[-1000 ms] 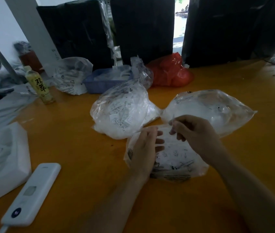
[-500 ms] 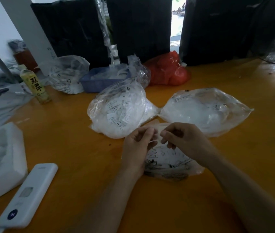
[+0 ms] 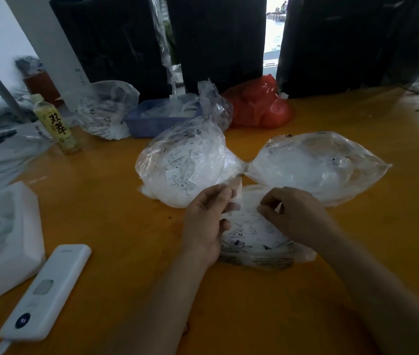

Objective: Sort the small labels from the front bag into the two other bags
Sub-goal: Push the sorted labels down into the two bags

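Left hand (image 3: 207, 221) pinching front bag (image 3: 254, 234) mouth, right hand (image 3: 291, 213) pinching something small inside, can't tell if label. Left bag (image 3: 180, 162) just beyond my left hand, right bag (image 3: 316, 165) nearer my right.

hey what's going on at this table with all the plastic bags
A person is sorting small labels. Both hands are at the mouth of the front bag on the orange table: the left hand pinches the bag's edge, and the right hand pinches at the opening, perhaps on a label. Two fuller clear bags, the left bag and the right bag, lie just behind it.
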Demonstrator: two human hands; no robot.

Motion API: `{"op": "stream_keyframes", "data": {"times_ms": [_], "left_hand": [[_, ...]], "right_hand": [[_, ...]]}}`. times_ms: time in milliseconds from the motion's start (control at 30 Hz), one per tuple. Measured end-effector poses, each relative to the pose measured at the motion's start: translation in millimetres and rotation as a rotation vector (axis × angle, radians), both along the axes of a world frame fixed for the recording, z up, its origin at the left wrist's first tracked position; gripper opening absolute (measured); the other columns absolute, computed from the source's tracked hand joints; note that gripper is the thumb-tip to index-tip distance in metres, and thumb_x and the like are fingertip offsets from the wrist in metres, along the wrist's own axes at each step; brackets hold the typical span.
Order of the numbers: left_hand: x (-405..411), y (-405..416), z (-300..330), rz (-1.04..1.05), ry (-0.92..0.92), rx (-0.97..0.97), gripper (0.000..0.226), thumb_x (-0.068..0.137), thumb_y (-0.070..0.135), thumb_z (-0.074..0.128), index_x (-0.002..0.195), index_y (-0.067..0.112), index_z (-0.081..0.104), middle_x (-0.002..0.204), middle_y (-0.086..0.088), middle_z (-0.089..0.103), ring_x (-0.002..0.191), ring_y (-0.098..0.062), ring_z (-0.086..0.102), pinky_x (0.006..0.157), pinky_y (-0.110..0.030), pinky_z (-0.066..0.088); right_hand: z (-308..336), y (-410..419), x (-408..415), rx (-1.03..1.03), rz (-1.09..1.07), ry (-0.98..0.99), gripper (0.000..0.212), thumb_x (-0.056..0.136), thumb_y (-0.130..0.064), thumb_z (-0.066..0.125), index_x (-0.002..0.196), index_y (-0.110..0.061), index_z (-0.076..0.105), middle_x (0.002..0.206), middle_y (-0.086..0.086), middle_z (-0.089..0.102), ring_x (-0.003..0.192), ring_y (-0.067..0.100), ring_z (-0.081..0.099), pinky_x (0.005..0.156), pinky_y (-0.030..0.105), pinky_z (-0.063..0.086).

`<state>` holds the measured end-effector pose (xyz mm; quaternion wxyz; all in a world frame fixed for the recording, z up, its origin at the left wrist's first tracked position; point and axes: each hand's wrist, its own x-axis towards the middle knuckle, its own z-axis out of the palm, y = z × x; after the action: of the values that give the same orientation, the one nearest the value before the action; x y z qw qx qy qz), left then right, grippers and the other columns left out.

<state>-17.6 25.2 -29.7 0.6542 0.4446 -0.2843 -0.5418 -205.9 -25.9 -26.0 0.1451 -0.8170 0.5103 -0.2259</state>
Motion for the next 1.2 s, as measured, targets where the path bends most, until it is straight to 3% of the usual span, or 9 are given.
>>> {"op": "stream_keyframes", "data": {"times_ms": [167, 300, 467, 667, 833, 900, 1000, 1067, 1200], "left_hand": [[3, -2, 0, -0.014, 0.025, 0.005, 0.012, 0.077, 0.033, 0.081, 0.087, 0.026, 0.081, 0.094, 0.001, 0.08, 0.079, -0.008, 0.074, 0.048, -0.017, 0.048], [5, -5, 1, -0.043, 0.061, -0.045, 0.004, 0.081, 0.027, 0.077, 0.079, 0.027, 0.081, 0.092, 0.0, 0.079, 0.074, -0.006, 0.065, 0.06, -0.017, 0.051], [6, -3, 2, -0.107, 0.084, -0.085, 0.015, 0.087, 0.017, 0.073, 0.096, 0.026, 0.081, 0.098, -0.005, 0.078, 0.068, -0.008, 0.056, 0.056, -0.02, 0.046], [5, -3, 4, -0.116, 0.069, -0.081, 0.038, 0.084, 0.009, 0.073, 0.121, 0.018, 0.075, 0.101, -0.005, 0.078, 0.076, -0.006, 0.069, 0.057, -0.017, 0.054], [8, -4, 4, -0.096, 0.146, -0.085, 0.025, 0.093, -0.008, 0.063, 0.1, 0.01, 0.079, 0.094, -0.012, 0.075, 0.086, -0.018, 0.075, 0.072, -0.023, 0.062], [8, -4, 4, -0.091, 0.186, -0.097, 0.02, 0.089, -0.007, 0.065, 0.085, 0.007, 0.078, 0.089, -0.014, 0.075, 0.088, -0.022, 0.076, 0.076, -0.024, 0.063], [8, -4, 4, -0.099, 0.203, -0.096, 0.002, 0.079, 0.005, 0.075, 0.08, 0.004, 0.073, 0.085, -0.014, 0.075, 0.086, -0.022, 0.078, 0.076, -0.023, 0.063], [9, -4, 3, -0.106, 0.192, -0.09, 0.011, 0.079, 0.012, 0.077, 0.085, 0.005, 0.073, 0.089, -0.015, 0.077, 0.088, -0.021, 0.078, 0.074, -0.023, 0.063], [11, -3, 2, -0.071, 0.111, -0.039, 0.013, 0.08, 0.015, 0.077, 0.091, 0.014, 0.07, 0.097, -0.009, 0.08, 0.087, -0.014, 0.076, 0.054, -0.017, 0.054]], "right_hand": [[2, 4, 3, -0.081, 0.175, 0.039, 0.027, 0.093, -0.044, 0.067, 0.119, -0.037, 0.069, 0.109, -0.01, 0.056, 0.092, 0.006, 0.051, 0.078, 0.022, 0.04], [-5, 8, 11, -0.131, 0.376, 0.11, 0.039, 0.091, -0.041, 0.071, 0.129, -0.041, 0.065, 0.11, -0.01, 0.049, 0.098, 0.002, 0.04, 0.081, 0.017, 0.035], [-11, 7, 27, -0.187, 0.385, 0.174, 0.023, 0.097, -0.038, 0.064, 0.117, -0.031, 0.073, 0.097, -0.005, 0.059, 0.088, 0.008, 0.044, 0.079, 0.03, 0.047], [-8, 1, 21, -0.238, 0.219, -0.078, 0.008, 0.094, -0.024, 0.069, 0.101, -0.025, 0.072, 0.085, -0.013, 0.061, 0.075, 0.004, 0.051, 0.068, 0.019, 0.039], [-17, 4, 24, -0.165, 0.392, 0.207, 0.039, 0.095, -0.053, 0.06, 0.133, -0.043, 0.061, 0.112, -0.009, 0.045, 0.103, 0.01, 0.038, 0.086, 0.025, 0.034], [-18, 4, 26, -0.178, 0.374, 0.278, 0.038, 0.094, -0.058, 0.057, 0.13, -0.047, 0.062, 0.116, -0.008, 0.045, 0.105, 0.013, 0.037, 0.09, 0.03, 0.035], [-12, 5, 25, -0.218, 0.363, 0.21, 0.025, 0.095, -0.049, 0.061, 0.113, -0.036, 0.073, 0.11, -0.006, 0.053, 0.102, 0.016, 0.045, 0.089, 0.035, 0.045], [-10, 7, 23, -0.191, 0.343, 0.099, 0.019, 0.097, -0.038, 0.062, 0.106, -0.026, 0.074, 0.103, -0.006, 0.059, 0.094, 0.011, 0.049, 0.083, 0.034, 0.049], [-2, 6, 14, -0.089, 0.006, -0.302, 0.009, 0.1, -0.03, 0.058, 0.092, -0.029, 0.062, 0.078, -0.016, 0.063, 0.072, -0.001, 0.061, 0.059, 0.013, 0.046]]}}
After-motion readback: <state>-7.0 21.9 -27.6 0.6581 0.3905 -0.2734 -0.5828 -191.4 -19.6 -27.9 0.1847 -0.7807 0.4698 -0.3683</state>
